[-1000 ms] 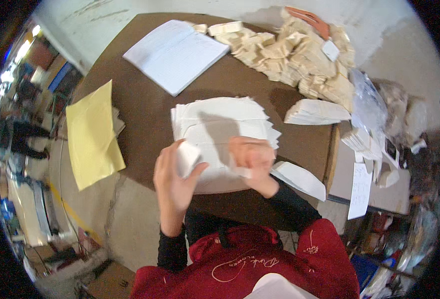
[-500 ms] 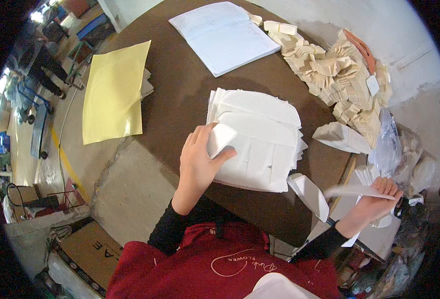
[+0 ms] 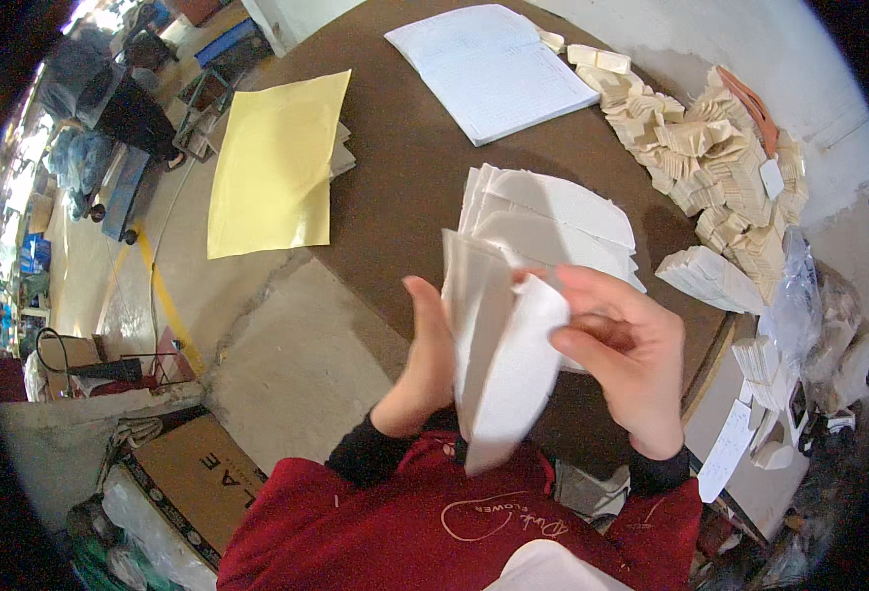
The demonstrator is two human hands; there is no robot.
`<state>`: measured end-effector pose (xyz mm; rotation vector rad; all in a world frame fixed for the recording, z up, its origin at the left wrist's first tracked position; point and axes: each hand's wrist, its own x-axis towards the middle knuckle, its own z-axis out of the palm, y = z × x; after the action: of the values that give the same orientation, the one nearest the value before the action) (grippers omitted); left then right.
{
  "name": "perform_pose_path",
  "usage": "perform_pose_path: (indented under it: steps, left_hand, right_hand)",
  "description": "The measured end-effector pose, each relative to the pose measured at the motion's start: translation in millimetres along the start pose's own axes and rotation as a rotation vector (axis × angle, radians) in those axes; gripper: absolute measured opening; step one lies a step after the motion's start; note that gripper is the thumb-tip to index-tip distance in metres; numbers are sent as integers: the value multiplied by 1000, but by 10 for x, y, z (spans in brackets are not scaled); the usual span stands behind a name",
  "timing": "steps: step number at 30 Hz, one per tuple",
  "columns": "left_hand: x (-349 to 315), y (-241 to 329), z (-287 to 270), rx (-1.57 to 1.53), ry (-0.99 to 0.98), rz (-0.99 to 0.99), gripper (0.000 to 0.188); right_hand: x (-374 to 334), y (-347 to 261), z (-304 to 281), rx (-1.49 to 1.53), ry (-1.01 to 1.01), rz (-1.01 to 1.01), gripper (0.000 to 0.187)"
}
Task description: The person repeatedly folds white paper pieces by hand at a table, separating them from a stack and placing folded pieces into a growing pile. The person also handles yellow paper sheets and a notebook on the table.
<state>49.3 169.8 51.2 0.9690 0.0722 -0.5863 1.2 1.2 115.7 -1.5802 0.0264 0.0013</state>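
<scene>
My right hand (image 3: 627,345) pinches a curved, flat white piece (image 3: 525,355) between thumb and fingers, its lower end hanging toward my body. Against it stand more white pieces (image 3: 476,310), slightly blurred, with my left hand (image 3: 420,360) along their left side. The left thumb points up, apart from the pieces; its fingers are mostly hidden behind them. Just beyond both hands, a layered pile of white pieces (image 3: 572,212) lies on the brown table (image 3: 385,197). A separate bundle of white pieces (image 3: 712,279) rests to the right of that pile.
A yellow sheet (image 3: 272,167) covers some pieces at the table's left edge. An open notebook (image 3: 494,74) lies at the back. Many cream pieces (image 3: 701,148) are heaped against the wall, with clear plastic (image 3: 794,281) nearby. A cardboard box (image 3: 193,478) stands low at left.
My right hand has come from the right side to the middle with a white piece, meeting my left hand. The bundle near the table's front right edge is no longer there. The view has shifted.
</scene>
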Motion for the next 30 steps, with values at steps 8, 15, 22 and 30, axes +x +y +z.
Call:
perform_pose_path:
  steps: [8, 15, 22, 30]
  left_hand:
    - [-31, -221, -159, -103, -221, -133, 105]
    - [-23, -300, -76, -97, -135, -41, 83]
    - [-79, -301, -219, -254, -261, -74, 47]
    - [-71, -158, -366, -450, -221, 19, 35]
  right_hand:
    - [164, 187, 219, 122, -37, 215, 32]
    - [127, 293, 285, -252, 44, -2, 35]
    - [241, 317, 266, -821, 3, -366, 41]
    - [959, 652, 43, -1022, -65, -513, 36]
